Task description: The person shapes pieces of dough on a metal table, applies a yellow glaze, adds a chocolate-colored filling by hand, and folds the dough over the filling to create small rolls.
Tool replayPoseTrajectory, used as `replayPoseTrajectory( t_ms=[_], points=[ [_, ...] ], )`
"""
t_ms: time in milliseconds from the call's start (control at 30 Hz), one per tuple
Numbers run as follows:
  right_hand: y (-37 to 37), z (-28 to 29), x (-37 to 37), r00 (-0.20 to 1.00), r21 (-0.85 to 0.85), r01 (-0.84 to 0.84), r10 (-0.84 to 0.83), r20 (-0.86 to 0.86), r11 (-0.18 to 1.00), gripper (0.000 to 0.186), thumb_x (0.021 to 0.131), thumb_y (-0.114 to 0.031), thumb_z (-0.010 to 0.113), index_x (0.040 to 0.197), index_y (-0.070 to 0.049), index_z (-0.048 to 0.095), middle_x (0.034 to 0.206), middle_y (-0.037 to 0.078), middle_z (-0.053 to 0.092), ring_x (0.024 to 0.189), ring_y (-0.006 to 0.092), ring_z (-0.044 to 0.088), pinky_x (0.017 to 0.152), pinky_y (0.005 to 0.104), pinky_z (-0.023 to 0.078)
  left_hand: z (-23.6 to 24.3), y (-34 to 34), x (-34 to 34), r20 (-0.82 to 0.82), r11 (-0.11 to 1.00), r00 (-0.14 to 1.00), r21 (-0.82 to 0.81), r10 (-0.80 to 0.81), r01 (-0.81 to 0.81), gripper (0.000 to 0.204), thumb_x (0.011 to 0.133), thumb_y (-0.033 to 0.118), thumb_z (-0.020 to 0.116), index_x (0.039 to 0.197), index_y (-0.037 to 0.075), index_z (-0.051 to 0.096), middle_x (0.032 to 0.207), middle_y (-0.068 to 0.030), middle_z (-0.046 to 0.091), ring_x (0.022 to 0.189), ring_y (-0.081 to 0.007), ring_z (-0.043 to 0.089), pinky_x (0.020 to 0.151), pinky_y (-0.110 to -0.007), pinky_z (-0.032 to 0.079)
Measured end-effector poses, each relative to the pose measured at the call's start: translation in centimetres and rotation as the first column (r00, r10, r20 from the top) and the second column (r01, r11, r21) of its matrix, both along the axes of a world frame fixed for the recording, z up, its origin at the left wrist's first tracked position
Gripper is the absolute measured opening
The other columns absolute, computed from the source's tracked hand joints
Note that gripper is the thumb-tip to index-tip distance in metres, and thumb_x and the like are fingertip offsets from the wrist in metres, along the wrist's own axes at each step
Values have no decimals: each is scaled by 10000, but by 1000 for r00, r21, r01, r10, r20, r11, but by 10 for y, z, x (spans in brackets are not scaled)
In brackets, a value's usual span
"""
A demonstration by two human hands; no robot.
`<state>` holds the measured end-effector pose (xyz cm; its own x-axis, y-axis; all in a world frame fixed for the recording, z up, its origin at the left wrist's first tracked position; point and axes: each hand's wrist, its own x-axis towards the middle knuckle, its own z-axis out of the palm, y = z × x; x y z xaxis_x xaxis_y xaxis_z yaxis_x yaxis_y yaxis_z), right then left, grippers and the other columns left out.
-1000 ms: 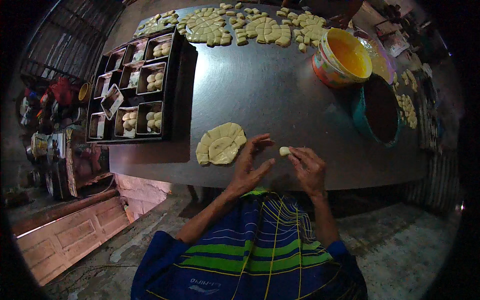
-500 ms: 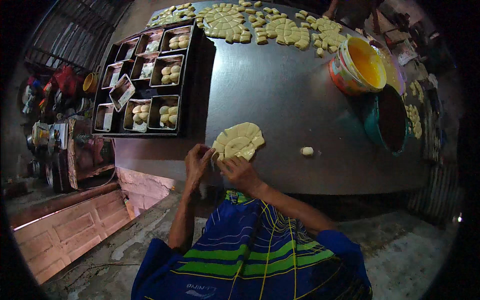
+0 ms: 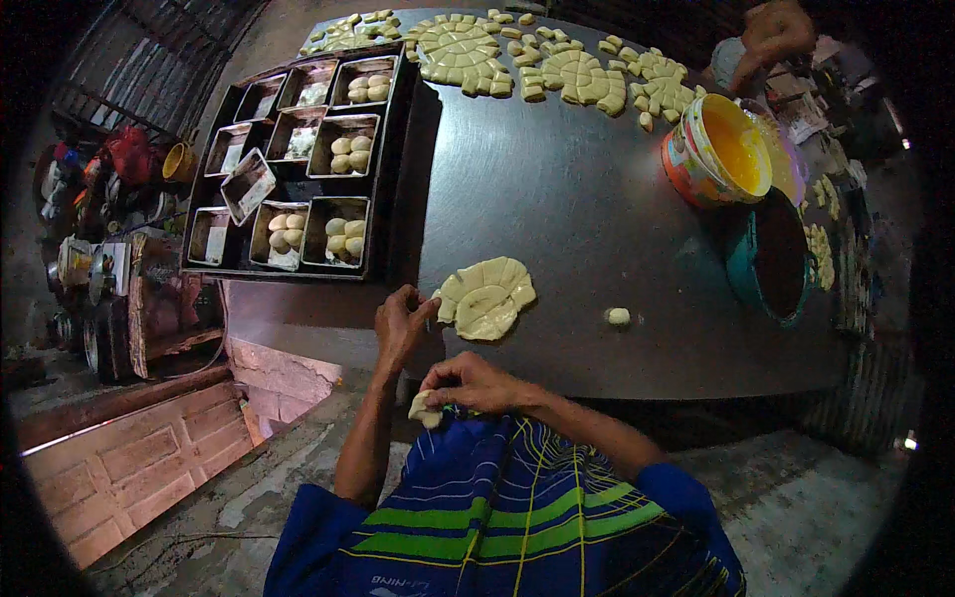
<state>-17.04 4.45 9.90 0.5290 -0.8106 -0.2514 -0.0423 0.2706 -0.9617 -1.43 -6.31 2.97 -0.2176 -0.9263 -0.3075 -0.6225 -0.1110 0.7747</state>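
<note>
A flat round of pale dough (image 3: pixel 485 298), scored into wedges along its far rim, lies near the table's front edge. My left hand (image 3: pixel 400 323) is at its left side, thumb and fingers closed on the rim. Below the table edge, close to my shirt, my right hand (image 3: pixel 470 384) pinches a small torn piece of dough (image 3: pixel 425 409). A single small dough lump (image 3: pixel 617 316) sits on the table to the right.
A dark tray (image 3: pixel 373 229) of metal tins, some holding dough balls, stands at left. Several cut dough rounds (image 3: pixel 458 55) line the far side. At right are a bucket (image 3: pixel 686 159) with yellow contents and a teal bucket (image 3: pixel 746 261). Another person (image 3: pixel 776 45) is beyond.
My right hand has drawn back from the dough round toward my body, with a dough piece torn off in its fingers. My left hand stays at the rim.
</note>
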Motion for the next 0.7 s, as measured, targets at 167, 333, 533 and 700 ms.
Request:
replayPoseTrajectory(
  t_ms=[167, 333, 533, 700],
  points=[
    [22, 8, -22, 744, 366, 338, -485, 460, 867, 197, 925, -70, 685, 1104, -29, 616, 1141, 145, 673, 1037, 235, 658, 945, 369, 524, 7, -3, 1, -111, 996, 991, 34, -73, 77, 262, 877, 272, 726, 916, 21, 663, 793, -60, 673, 727, -152, 617, 666, -304, 489],
    [30, 22, -66, 483, 498, 466, -682, 549, 731, 433, 946, -53, 641, 1337, 22, 470, 1211, 218, 644, 1132, 296, 647, 1008, 404, 527, 48, 14, -16, -302, 997, 952, -39, 55, -70, 216, 961, 223, 649, 1025, 17, 652, 902, -48, 671, 798, -130, 613, 701, -300, 494],
    [51, 13, -99, 509, 355, 687, -769, 386, 633, 354, 1024, -111, 519, 1349, 29, 532, 1248, 135, 631, 1187, 192, 593, 1042, 320, 446, 110, 50, -106, -524, 997, 849, -19, -72, 73, 227, 1015, 234, 572, 1071, 26, 644, 1010, -68, 665, 894, -143, 628, 802, -292, 503],
    [82, 22, -135, 433, 410, 728, -833, 344, 549, 370, 1029, -107, 501, 1375, 22, 527, 1260, 101, 619, 1148, 156, 584, 1015, 291, 437, 116, 76, -157, -548, 988, 826, -10, -134, 153, 188, 1014, 146, 566, 1092, -12, 635, 994, -63, 644, 931, -138, 614, 835, -286, 487]
  ],
)
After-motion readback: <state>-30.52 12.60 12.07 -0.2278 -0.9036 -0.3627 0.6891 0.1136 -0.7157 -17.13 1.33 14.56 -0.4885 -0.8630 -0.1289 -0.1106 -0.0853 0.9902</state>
